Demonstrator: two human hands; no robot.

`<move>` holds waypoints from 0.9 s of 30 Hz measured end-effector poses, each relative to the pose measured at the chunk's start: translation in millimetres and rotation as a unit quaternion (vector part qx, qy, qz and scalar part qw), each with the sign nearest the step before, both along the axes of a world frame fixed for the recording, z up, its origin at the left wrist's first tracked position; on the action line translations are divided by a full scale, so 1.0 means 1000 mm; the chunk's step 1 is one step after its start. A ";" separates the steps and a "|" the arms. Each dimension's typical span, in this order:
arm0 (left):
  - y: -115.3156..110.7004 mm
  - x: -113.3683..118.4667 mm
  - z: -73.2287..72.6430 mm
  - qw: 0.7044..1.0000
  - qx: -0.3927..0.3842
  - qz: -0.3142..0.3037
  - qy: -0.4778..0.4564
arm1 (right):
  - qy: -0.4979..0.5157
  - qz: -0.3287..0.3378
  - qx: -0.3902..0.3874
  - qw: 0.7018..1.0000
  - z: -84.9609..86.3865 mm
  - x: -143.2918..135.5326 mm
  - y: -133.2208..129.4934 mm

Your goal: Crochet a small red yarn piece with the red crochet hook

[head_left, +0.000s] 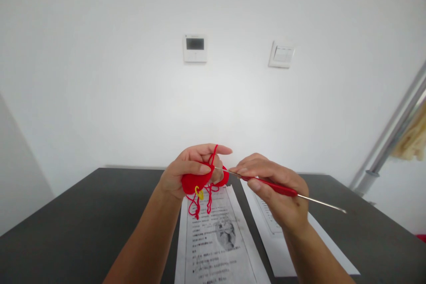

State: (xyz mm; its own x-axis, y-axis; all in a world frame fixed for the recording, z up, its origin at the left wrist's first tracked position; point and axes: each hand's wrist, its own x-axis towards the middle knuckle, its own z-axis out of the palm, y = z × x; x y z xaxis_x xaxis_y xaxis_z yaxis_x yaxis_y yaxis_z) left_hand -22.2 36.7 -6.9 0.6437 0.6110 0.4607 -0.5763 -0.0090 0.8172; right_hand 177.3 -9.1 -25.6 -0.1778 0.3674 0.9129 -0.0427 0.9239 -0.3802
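My left hand pinches a small piece of red crochet work between thumb and fingers. A strand of red yarn runs up over its outstretched index finger. A yellow stitch marker hangs from the lower edge of the piece, and loose red yarn ends dangle beside it. In my right hand is a double-ended crochet hook with a red grip, held like a pen. The hook's thin metal tip meets the crochet work near my left thumb. Partly behind my left fingers shows more red material.
A printed sheet with a dark picture lies on the dark table below my hands. Another white sheet lies under my right forearm. On the wall are a thermostat panel and a light switch. A metal pole stands at right.
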 end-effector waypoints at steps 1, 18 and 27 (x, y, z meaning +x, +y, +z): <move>0.000 0.000 0.000 1.000 -0.001 -0.004 -0.001 | -0.002 0.005 -0.003 1.000 0.000 0.001 0.000; -0.003 -0.003 0.002 1.000 0.000 0.006 0.029 | 0.032 0.025 -0.016 0.999 -0.003 -0.007 0.003; -0.003 0.002 0.000 1.000 0.005 -0.027 0.013 | 0.046 0.099 -0.094 0.990 -0.003 -0.003 0.008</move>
State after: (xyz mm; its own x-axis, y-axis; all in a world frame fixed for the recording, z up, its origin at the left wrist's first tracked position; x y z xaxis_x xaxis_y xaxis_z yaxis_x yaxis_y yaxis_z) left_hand -20.6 34.0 -6.9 0.6880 0.5701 0.4491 -0.5545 0.0138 0.8320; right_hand 174.3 -0.9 -28.7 -0.1833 0.4985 0.8473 -0.2585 0.8071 -0.5308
